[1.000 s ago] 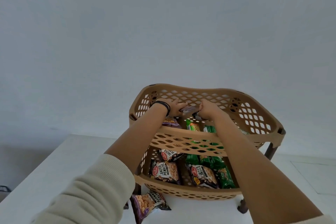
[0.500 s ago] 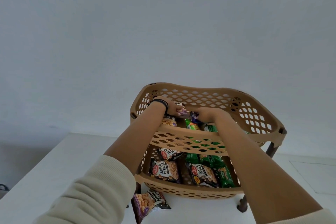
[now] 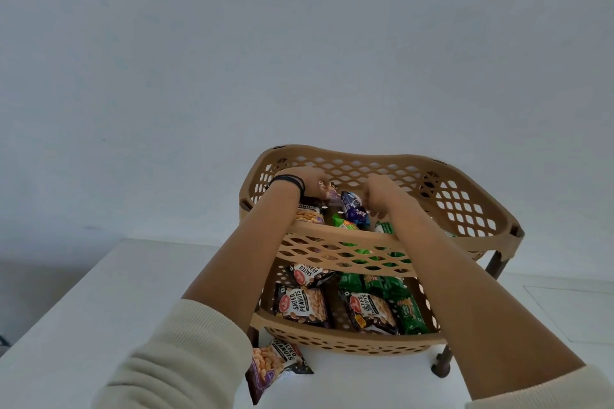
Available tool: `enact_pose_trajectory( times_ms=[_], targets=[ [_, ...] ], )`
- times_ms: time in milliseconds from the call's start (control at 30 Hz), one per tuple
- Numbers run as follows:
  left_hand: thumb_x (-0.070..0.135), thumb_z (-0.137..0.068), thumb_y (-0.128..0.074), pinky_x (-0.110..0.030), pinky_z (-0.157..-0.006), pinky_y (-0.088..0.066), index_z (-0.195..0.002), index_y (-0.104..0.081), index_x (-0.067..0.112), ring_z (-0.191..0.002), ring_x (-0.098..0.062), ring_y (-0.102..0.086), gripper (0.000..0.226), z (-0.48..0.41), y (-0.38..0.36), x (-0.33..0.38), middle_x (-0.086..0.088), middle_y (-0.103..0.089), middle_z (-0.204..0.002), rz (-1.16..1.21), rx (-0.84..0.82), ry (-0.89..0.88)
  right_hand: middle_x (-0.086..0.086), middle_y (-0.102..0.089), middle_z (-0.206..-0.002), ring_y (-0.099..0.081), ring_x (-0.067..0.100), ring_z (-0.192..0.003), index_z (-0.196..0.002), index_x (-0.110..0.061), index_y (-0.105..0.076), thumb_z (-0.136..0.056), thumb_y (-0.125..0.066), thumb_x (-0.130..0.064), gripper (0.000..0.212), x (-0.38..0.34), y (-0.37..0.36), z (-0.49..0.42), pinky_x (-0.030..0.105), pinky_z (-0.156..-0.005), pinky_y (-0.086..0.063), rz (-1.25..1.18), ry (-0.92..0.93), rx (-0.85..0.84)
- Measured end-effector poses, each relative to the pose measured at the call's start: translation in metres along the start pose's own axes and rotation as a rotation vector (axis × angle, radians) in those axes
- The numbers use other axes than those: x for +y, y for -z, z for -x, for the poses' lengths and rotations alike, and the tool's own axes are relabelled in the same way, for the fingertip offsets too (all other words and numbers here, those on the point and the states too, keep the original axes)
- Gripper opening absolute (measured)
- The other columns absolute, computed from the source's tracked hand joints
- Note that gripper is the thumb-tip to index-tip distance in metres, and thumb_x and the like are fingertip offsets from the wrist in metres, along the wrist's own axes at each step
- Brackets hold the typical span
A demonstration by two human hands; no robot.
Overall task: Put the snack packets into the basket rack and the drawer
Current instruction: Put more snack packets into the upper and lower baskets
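Plain pale wall fills most of what we see, and below it a white table (image 3: pixel 99 292) carries the tan basket rack (image 3: pixel 465 209), a two-tier stand on dark legs. We have both arms reaching over the near rim into the upper basket. Our left hand (image 3: pixel 307 183), with a dark band at the wrist, is curled down among the packets there, and its fingers seem to pinch a pale purple packet (image 3: pixel 332 194), though the grip itself is partly hidden. Our right hand (image 3: pixel 377 191) is bent closed beside a dark blue packet (image 3: pixel 354 209) and touches it; whether it is gripping that packet or only nudging it we cannot tell. Around the hands in the top tier lie a peanut packet (image 3: pixel 309 214) at the left and green packets (image 3: pixel 345 226) toward the middle. The lower basket (image 3: pixel 349 344) already holds several salted peanut packets (image 3: pixel 300 304) and more green ones, laid side by side. One peanut packet (image 3: pixel 275 364) lies on the table under the rack's near left corner, not yet stowed. We judge the rack portion well advanced, with both tiers stocked and the top one being arranged. That stray packet is left, and no drawer is in view, so we cannot say how that part of the task stands.
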State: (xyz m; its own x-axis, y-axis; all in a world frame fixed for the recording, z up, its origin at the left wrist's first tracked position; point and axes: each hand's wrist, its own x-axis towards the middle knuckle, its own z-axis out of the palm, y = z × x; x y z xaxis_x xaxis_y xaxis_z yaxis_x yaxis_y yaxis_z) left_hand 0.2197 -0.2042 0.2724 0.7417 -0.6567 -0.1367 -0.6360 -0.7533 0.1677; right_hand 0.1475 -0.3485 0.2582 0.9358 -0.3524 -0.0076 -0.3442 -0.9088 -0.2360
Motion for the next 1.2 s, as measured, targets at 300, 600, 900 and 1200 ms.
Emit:
enact_pose_trajectory(
  times_ms=[300,600,900,1200],
  targets=[
    [0.028,-0.096,-0.048,-0.035,-0.101,-0.041,-0.133,-0.048,0.016,-0.119,-0.020,-0.053,0.039,0.043,0.003,0.008,-0.008,-0.056,-0.132,0.393,0.307,-0.169,0.009,-0.066,-0.071,-0.057,0.017,-0.059,-0.068,-0.006,-0.062,-0.082,-0.041,0.005,0.027,-0.018,0.023,0.028,0.031,-0.062,-0.049,-0.453,0.298,0.573],
    [0.015,-0.096,-0.048,-0.031,-0.094,-0.051,-0.119,-0.061,0.012,-0.108,-0.011,-0.061,0.027,0.134,-0.039,0.028,0.000,-0.065,-0.117,0.825,0.550,-0.540,-0.005,-0.063,-0.073,-0.061,0.004,-0.064,-0.084,-0.008,-0.064,-0.088,-0.043,0.005,0.025,-0.031,0.019,0.135,0.022,-0.059,-0.055,-0.897,0.593,0.763],
    [0.022,-0.095,-0.044,-0.019,-0.083,-0.053,-0.121,-0.056,0.028,-0.097,0.000,-0.062,0.029,0.171,-0.147,0.005,0.017,-0.061,-0.110,0.670,0.790,-0.430,0.004,-0.065,-0.091,-0.066,0.019,-0.070,-0.090,-0.008,-0.066,-0.088,-0.047,0.005,0.023,0.022,-0.025,0.215,0.044,-0.054,-0.056,-0.664,0.594,0.708],
    [0.022,-0.091,-0.053,-0.036,-0.106,-0.032,-0.133,-0.045,0.014,-0.126,-0.026,-0.037,0.044,0.146,-0.234,-0.028,-0.008,-0.045,-0.135,0.235,0.292,0.003,-0.007,-0.066,-0.090,-0.066,0.011,-0.078,-0.100,-0.019,-0.065,-0.089,-0.048,0.003,0.029,0.094,-0.102,0.254,0.033,-0.065,-0.059,-0.800,0.176,0.465]
  ],
)
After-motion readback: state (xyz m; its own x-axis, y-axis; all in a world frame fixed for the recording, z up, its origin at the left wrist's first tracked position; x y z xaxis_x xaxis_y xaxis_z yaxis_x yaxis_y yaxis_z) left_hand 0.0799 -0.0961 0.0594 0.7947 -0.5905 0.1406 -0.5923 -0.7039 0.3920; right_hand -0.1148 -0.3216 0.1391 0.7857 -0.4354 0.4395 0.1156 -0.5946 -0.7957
